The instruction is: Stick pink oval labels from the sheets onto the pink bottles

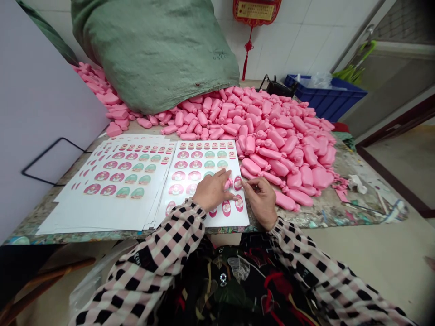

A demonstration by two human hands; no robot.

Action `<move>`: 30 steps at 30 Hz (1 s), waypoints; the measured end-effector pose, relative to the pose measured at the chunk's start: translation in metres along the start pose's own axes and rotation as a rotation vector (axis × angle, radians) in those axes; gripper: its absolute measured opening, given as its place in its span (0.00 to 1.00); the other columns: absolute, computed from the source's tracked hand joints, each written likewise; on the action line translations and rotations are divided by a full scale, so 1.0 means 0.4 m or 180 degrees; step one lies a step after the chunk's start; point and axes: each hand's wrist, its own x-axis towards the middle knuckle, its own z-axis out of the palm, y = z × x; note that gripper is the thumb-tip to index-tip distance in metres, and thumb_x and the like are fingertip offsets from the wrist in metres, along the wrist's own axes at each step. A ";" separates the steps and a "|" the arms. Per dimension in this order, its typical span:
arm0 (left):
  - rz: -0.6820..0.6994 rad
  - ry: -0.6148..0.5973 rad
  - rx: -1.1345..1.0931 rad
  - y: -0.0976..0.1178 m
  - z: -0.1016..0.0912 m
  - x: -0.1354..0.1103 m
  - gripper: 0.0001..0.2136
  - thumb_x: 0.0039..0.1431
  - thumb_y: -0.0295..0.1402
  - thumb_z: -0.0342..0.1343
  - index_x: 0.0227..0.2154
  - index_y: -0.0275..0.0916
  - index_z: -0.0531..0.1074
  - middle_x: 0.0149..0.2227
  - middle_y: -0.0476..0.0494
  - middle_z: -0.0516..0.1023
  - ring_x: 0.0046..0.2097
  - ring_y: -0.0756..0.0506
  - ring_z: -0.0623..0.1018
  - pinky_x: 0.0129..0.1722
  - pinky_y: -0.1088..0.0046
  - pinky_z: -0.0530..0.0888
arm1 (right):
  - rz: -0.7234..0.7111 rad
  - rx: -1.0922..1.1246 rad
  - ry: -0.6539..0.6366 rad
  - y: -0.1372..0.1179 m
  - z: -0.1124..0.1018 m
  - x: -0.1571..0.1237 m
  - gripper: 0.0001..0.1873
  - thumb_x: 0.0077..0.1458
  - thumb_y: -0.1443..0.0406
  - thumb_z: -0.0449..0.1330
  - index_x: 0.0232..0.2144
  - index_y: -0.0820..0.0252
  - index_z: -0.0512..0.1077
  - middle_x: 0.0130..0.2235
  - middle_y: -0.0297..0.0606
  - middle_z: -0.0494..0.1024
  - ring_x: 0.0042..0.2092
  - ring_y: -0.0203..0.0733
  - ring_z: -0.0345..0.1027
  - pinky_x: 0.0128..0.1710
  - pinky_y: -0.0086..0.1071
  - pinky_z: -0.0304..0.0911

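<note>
A sheet of stickers (206,159) lies in front of me, printed with rows of pink and green labels. My left hand (213,190) is over its right half, with its fingers curled around a small pink bottle (228,184) that is mostly hidden. At the sheet's right edge, my right hand (261,199) pinches the rim of a pink oval sticker (238,183). Another oval sticker (239,203) lies just below it. Whether the pinched sticker is lifted off the sheet, I cannot tell.
A large heap of pink bottles (272,136) covers the table's back and right. Stacked sticker sheets (102,213) lie at left. A green sack (156,54) rests behind, and a blue crate (335,97) stands at back right. A black wire handle (41,158) sticks out at left.
</note>
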 end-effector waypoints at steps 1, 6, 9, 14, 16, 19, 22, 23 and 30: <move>0.0022 0.0045 -0.0083 0.001 -0.001 -0.003 0.40 0.44 0.56 0.54 0.59 0.43 0.55 0.62 0.40 0.55 0.56 0.34 0.64 0.51 0.60 0.63 | 0.0012 0.0082 0.0066 -0.006 -0.004 -0.001 0.13 0.53 0.56 0.56 0.27 0.59 0.70 0.29 0.34 0.71 0.31 0.37 0.63 0.32 0.32 0.59; -0.0128 0.0745 -0.1542 0.005 -0.020 -0.036 0.26 0.50 0.51 0.53 0.49 0.43 0.67 0.50 0.41 0.71 0.49 0.40 0.70 0.48 0.63 0.65 | 0.0319 0.0598 0.0064 -0.042 -0.036 0.006 0.12 0.50 0.56 0.60 0.29 0.60 0.70 0.30 0.34 0.71 0.31 0.36 0.63 0.33 0.32 0.60; -0.0560 0.1051 -0.3526 0.017 -0.043 -0.060 0.22 0.55 0.53 0.46 0.42 0.41 0.69 0.33 0.45 0.72 0.33 0.48 0.72 0.34 0.71 0.69 | 0.0588 0.1109 -0.0213 -0.074 -0.048 0.008 0.12 0.49 0.57 0.61 0.29 0.60 0.70 0.30 0.34 0.72 0.32 0.36 0.63 0.34 0.32 0.61; -0.1009 0.0363 -0.6187 0.054 -0.056 -0.076 0.25 0.53 0.56 0.45 0.36 0.37 0.68 0.25 0.49 0.66 0.25 0.52 0.68 0.23 0.77 0.68 | 0.0948 0.1632 -0.0764 -0.142 -0.040 0.001 0.12 0.46 0.57 0.63 0.27 0.59 0.69 0.29 0.33 0.73 0.29 0.35 0.64 0.31 0.31 0.62; -0.1008 0.0287 -0.6395 0.067 -0.049 -0.078 0.25 0.53 0.56 0.44 0.36 0.38 0.68 0.25 0.49 0.67 0.25 0.52 0.69 0.23 0.76 0.69 | 0.0973 0.1687 -0.0893 -0.161 -0.033 -0.001 0.12 0.46 0.57 0.63 0.26 0.59 0.69 0.28 0.32 0.73 0.27 0.34 0.64 0.28 0.30 0.61; -0.0972 0.0193 -0.6339 0.079 -0.037 -0.081 0.26 0.53 0.57 0.43 0.38 0.38 0.68 0.24 0.49 0.67 0.23 0.50 0.69 0.20 0.75 0.68 | 0.0919 0.1676 -0.0977 -0.175 -0.026 -0.001 0.12 0.46 0.57 0.64 0.24 0.59 0.68 0.24 0.30 0.71 0.24 0.32 0.62 0.25 0.28 0.60; -0.0957 0.0096 -0.6302 0.081 -0.030 -0.084 0.27 0.53 0.58 0.41 0.38 0.38 0.68 0.23 0.49 0.67 0.23 0.50 0.69 0.20 0.74 0.68 | 0.0943 0.1646 -0.1086 -0.180 -0.023 -0.001 0.12 0.45 0.57 0.64 0.23 0.59 0.68 0.21 0.29 0.70 0.22 0.32 0.62 0.23 0.28 0.60; -0.0921 0.0077 -0.6306 0.080 -0.029 -0.085 0.27 0.53 0.58 0.41 0.38 0.38 0.68 0.23 0.49 0.67 0.23 0.50 0.70 0.21 0.74 0.68 | 0.0953 0.1648 -0.1120 -0.181 -0.022 -0.001 0.12 0.45 0.57 0.64 0.23 0.59 0.68 0.21 0.29 0.71 0.22 0.32 0.62 0.22 0.28 0.60; -0.0861 0.0093 -0.6315 0.078 -0.028 -0.087 0.26 0.54 0.56 0.43 0.38 0.37 0.69 0.24 0.48 0.68 0.23 0.51 0.71 0.22 0.75 0.70 | 0.0946 0.1704 -0.1235 -0.179 -0.014 -0.005 0.13 0.47 0.56 0.62 0.24 0.59 0.68 0.20 0.30 0.71 0.19 0.31 0.61 0.19 0.27 0.59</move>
